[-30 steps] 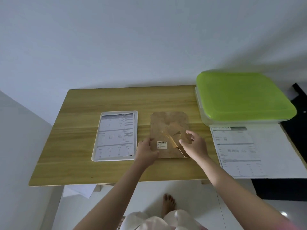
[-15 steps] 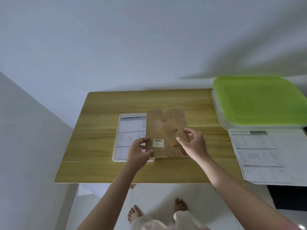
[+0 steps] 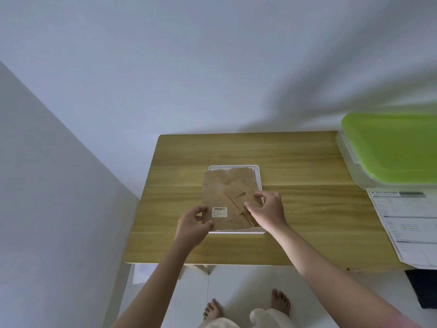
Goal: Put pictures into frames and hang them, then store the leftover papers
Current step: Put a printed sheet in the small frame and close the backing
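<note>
At frame centre I held the brown backing board (image 3: 228, 202) over the white frame (image 3: 258, 178) — left hand (image 3: 192, 227) pinching its lower-left edge, right hand (image 3: 266, 210) its right. Square all 4 corners first — then press flat.

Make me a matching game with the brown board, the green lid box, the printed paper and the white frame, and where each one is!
Things:
1. brown backing board
2. white frame
3. green-lidded box
4. printed paper

Places:
A. far right end of the table, at the back
B. held by both hands
C. under the brown board
D. right edge, in front of the box

Pairs: 1-B, 2-C, 3-A, 4-D
</note>
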Tool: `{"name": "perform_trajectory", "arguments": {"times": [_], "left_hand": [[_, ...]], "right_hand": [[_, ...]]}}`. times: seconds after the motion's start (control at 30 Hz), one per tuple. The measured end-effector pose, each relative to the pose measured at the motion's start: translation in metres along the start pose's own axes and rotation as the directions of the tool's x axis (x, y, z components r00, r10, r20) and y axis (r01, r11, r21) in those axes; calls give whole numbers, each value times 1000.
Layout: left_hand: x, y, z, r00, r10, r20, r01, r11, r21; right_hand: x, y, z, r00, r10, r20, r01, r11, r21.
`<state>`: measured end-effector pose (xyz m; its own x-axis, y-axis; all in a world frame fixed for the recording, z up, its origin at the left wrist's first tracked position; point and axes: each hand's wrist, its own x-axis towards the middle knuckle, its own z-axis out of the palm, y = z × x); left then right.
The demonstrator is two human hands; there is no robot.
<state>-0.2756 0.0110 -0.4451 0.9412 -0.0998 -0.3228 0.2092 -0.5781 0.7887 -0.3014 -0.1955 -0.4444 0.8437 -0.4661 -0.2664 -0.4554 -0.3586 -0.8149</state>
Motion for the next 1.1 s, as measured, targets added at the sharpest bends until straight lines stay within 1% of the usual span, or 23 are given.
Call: {"name": "perform_trajectory", "arguments": {"times": [0.13, 0.23, 0.47, 0.7, 0.8, 0.97, 1.03, 1.1], "left_hand": [[8, 2, 5, 997, 52, 56, -56, 996, 64], [11, 2, 8, 991, 87, 100, -99, 989, 114], [19, -7, 9, 987, 97, 128, -114, 984, 134], [24, -12, 8, 986, 119, 120, -140, 973, 183], [26, -14, 10, 986, 124, 111, -142, 974, 175], [28, -20, 10, 982, 141, 123, -160, 973, 165], [28, -24, 10, 981, 150, 122, -167, 975, 149], [29, -27, 10, 981, 158, 112, -173, 975, 140]], "right_hand": [[1, 10, -2, 998, 44, -45, -45, 999, -22], [2, 15, -2, 997, 50, -61, -53, 997, -48], [3, 17, 4, 997, 43, -59, -47, 997, -66], [5, 28, 0, 999, -34, 21, 36, 995, -96], [5, 33, -5, 996, -60, 61, 66, 992, -108], [9, 48, -21, 959, -31, 282, 50, 997, -63], [12, 51, -24, 949, -25, 313, 46, 997, -60], [14, 50, -24, 950, -31, 311, 52, 997, -60]]}}
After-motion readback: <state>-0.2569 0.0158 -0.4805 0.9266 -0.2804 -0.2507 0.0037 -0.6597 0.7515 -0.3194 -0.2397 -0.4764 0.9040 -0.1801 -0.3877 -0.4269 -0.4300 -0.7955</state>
